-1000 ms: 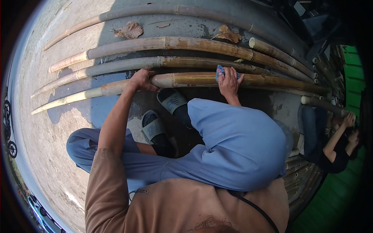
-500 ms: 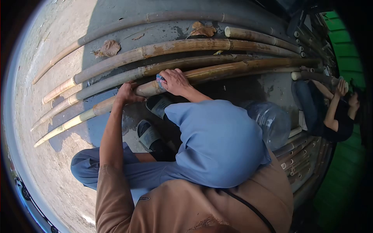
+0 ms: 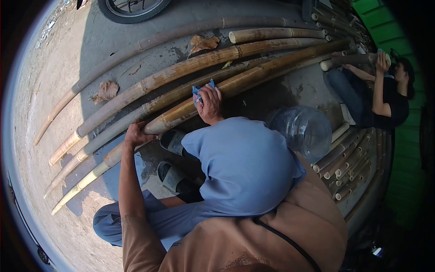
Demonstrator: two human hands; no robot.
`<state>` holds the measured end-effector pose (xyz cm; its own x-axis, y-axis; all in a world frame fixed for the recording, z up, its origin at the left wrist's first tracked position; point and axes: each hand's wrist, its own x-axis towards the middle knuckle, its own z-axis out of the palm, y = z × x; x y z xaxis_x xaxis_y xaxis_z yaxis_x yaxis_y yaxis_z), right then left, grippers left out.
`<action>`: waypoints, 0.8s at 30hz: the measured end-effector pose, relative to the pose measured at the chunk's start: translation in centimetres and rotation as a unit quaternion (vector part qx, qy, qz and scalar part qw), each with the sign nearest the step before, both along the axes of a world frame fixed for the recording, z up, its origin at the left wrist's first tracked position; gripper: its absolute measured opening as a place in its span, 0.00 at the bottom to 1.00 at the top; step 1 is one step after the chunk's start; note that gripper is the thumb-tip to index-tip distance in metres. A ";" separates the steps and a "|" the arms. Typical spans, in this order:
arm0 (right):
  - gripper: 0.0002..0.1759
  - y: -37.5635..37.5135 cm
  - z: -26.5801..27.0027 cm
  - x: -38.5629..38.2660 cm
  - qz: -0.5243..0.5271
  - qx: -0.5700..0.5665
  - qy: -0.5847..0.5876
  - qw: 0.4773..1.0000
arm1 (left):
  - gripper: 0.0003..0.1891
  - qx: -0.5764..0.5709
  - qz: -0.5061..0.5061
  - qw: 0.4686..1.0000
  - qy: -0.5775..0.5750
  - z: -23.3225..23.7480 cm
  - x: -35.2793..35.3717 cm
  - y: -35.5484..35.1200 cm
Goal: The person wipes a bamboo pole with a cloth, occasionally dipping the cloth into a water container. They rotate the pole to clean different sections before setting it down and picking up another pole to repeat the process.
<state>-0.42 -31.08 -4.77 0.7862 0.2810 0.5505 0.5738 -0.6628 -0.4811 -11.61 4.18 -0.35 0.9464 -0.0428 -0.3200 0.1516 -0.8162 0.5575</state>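
Observation:
Across my lap's far side lies a long bamboo pole (image 3: 174, 116), pale at its left end and brown toward the right. My left hand (image 3: 137, 134) is closed around it near a joint. Farther right, my right hand (image 3: 210, 104) presses a crumpled blue cloth (image 3: 212, 83) onto the pole's upper surface, its fingers bunched over it. Just beyond, a second bamboo pole (image 3: 118, 125) runs alongside, then a third bamboo pole (image 3: 113, 102). The held pole's underside is hidden.
A large clear plastic jug (image 3: 304, 132) stands to my right, above stacked cut bamboo (image 3: 346, 167). At far right a person (image 3: 389, 95) in dark clothes sits holding a bamboo piece (image 3: 349, 60). Dry leaves (image 3: 107, 91) lie between poles. A wheel (image 3: 136, 10) shows at the top.
The head view has shifted, bringing the wheel into sight. My right hand has moved a little right along the pole with the cloth, away from my left hand, which still grips the pole.

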 end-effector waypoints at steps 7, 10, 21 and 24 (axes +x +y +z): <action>0.20 -11.4 -1.2 5.5 -0.053 -0.028 -0.057 0.997 | 0.40 0.104 -0.061 0.987 -0.110 0.9 -1.6 -1.0; 0.17 -17.7 -1.0 10.5 -0.207 0.001 -0.057 0.977 | 0.38 0.132 -0.074 0.984 -0.094 1.7 -1.7 -1.9; 0.20 -14.4 -2.8 8.4 -0.154 0.090 -0.075 0.981 | 0.37 0.142 -0.073 0.983 -0.094 1.0 -1.5 -1.9; 0.20 -17.1 -2.4 11.8 -0.262 0.062 -0.084 0.959 | 0.37 0.148 -0.076 0.982 -0.093 0.8 -1.2 -1.7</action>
